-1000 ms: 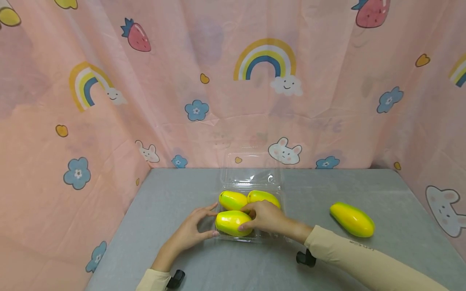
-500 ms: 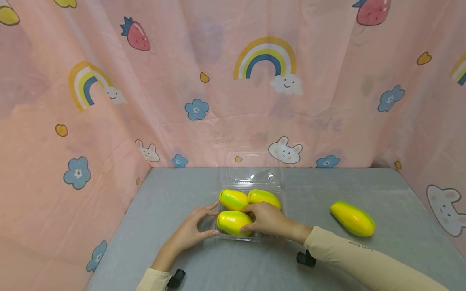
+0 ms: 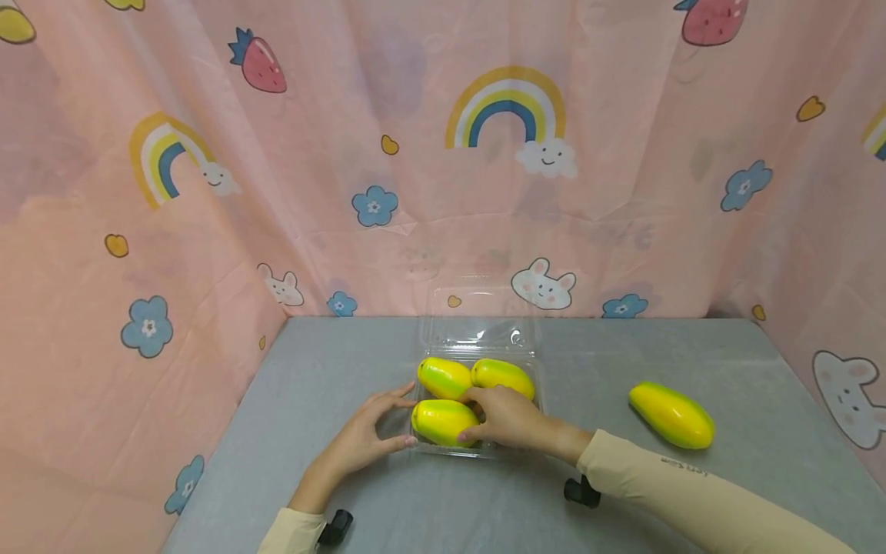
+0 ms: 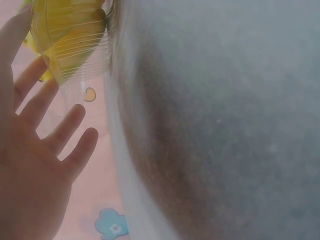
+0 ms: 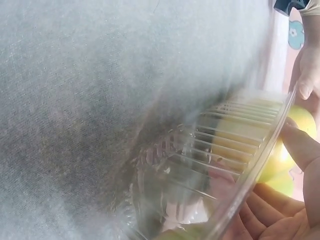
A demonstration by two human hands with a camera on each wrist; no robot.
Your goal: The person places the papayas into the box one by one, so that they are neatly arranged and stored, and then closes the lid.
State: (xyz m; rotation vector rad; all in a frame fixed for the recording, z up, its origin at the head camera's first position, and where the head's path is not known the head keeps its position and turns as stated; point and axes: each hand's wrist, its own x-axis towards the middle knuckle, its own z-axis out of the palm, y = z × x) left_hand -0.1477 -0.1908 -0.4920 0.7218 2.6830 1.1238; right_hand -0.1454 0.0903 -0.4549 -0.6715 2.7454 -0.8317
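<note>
In the head view a clear plastic clamshell box (image 3: pixel 457 453) lies with its lid raised at the back. Two yellow-green papayas sit side by side in its back half, the left one (image 3: pixel 444 378) and the right one (image 3: pixel 504 377). A front papaya (image 3: pixel 441 422) lies in the front left part. My right hand (image 3: pixel 508 415) reaches into the box and grips this papaya's right end between thumb and fingers. At the box's left rim my left hand (image 3: pixel 365 435) spreads its fingers, fingertips touching the edge. In the left wrist view its fingers (image 4: pixel 67 127) are extended beside the ribbed wall.
Another papaya (image 3: pixel 671 415) lies on the grey table (image 3: pixel 588 354), to the right of the box. The clear lid (image 3: pixel 479 319) stands up near the pink patterned curtain (image 3: pixel 332 138). Black wrist mounts (image 3: pixel 581 492) hang under both forearms.
The front papaya has shifted very slightly right and settled lower in the box, still in the right hand's grip. The left hand stays at the rim.
</note>
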